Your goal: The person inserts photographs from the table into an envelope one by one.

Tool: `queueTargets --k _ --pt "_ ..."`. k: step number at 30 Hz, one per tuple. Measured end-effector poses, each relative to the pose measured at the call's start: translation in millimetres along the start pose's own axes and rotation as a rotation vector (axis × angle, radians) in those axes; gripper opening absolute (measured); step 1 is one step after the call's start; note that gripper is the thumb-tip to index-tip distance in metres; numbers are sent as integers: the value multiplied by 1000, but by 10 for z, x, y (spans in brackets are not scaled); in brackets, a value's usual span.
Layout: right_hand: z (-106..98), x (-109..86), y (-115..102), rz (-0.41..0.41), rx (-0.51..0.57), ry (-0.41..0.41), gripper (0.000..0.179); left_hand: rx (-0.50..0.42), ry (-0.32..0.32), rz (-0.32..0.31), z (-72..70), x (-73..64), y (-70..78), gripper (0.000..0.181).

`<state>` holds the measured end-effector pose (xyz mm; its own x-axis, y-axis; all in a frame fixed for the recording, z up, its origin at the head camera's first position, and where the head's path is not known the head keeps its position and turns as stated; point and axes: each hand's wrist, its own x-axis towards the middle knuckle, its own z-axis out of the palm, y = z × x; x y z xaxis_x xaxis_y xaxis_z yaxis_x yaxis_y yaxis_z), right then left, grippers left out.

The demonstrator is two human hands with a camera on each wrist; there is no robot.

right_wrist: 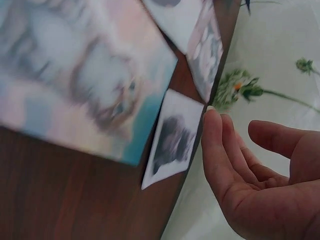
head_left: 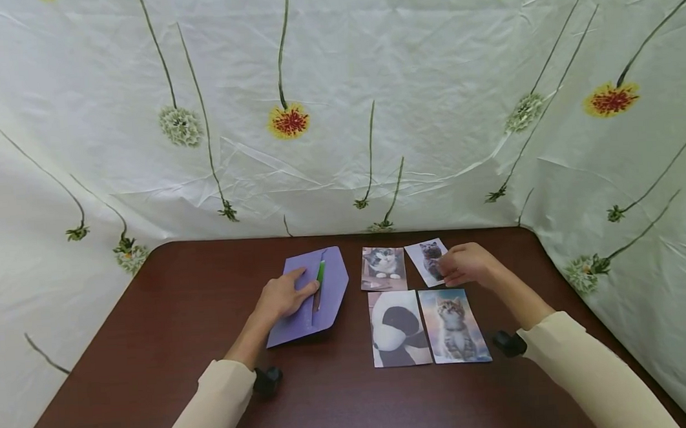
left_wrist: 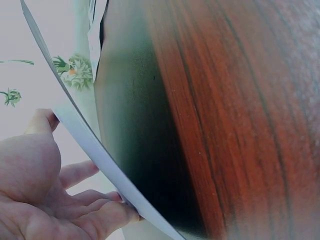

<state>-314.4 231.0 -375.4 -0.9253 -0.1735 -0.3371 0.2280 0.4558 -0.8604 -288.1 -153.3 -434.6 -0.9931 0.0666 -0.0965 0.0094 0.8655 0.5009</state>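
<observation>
My left hand (head_left: 286, 296) lies on a purple envelope (head_left: 331, 304), fingers spread and touching its upper face. The left wrist view shows the envelope (left_wrist: 92, 142) edge-on, sloping above the table with a dark shadow under it. Near the thumb tip, a slim green pen-like object (head_left: 321, 271) lies along the envelope's middle. My right hand (head_left: 468, 264) hovers at the right edge of a small grey kitten picture (head_left: 430, 254). In the right wrist view, its fingers are loosely bent, the thumb apart, with nothing between them; the grey kitten picture (right_wrist: 175, 140) lies just beyond the fingertips.
Left of the grey kitten lies a small black-and-white kitten picture (head_left: 383, 267). Nearer the front are a larger black-and-white picture (head_left: 399, 330) and a tabby kitten picture (head_left: 455, 328). The brown table (head_left: 341, 401) meets a white flowered cloth (head_left: 341, 175) at the back.
</observation>
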Motion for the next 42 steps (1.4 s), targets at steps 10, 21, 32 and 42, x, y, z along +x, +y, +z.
queueTargets --k 10,21,32,42 --pt "-207 -139 213 49 -61 5 44 4 -1 -7 -2 13 -15 66" --pt "-266 -194 404 63 -67 14 42 -2 10 -4 -1 5 -14 64" --pt "-313 -160 537 79 -46 9 44 -6 15 0 -25 -22 19 64" --pt "-317 -92 658 103 -7 9 45 5 3 -10 10 9 -14 65"
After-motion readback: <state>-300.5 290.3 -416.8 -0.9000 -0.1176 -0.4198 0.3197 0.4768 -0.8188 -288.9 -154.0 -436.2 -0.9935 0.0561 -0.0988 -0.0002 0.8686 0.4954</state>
